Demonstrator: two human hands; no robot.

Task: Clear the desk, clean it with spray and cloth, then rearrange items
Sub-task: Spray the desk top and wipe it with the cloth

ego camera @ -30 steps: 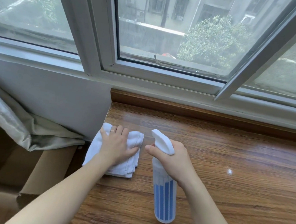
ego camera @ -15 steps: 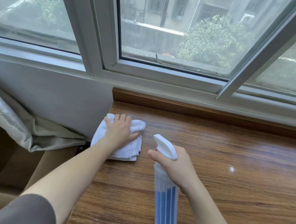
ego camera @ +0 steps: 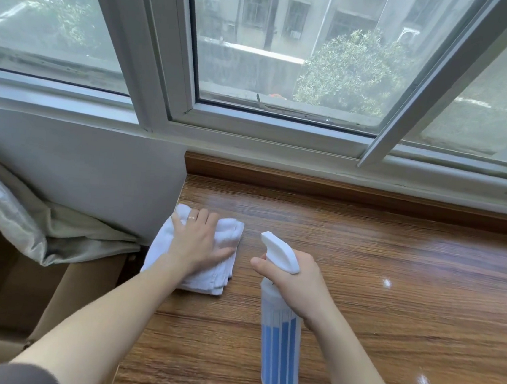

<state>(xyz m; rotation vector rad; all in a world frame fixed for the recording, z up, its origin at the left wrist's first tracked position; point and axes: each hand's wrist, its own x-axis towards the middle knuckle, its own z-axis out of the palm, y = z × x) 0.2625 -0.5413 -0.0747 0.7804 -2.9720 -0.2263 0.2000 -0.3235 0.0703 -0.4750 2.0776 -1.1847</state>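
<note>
While no label can be read, the spray bottle (ego camera: 279, 343) is gripped by the right hand (ego camera: 296, 284); beside it, the cloth (ego camera: 223, 269) is pressed flat on the desk (ego camera: 390, 298) by the left hand (ego camera: 198, 242).

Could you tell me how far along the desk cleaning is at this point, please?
Clearing looks done: the visible stretch of the wooden desk holds only the cleaning gear. Cleaning is in hand: the left hand presses flat on the folded white cloth at the desk's left edge, while the right hand grips the spray bottle. Wiping the remaining surface and rearranging items are left; none are in view.
</note>
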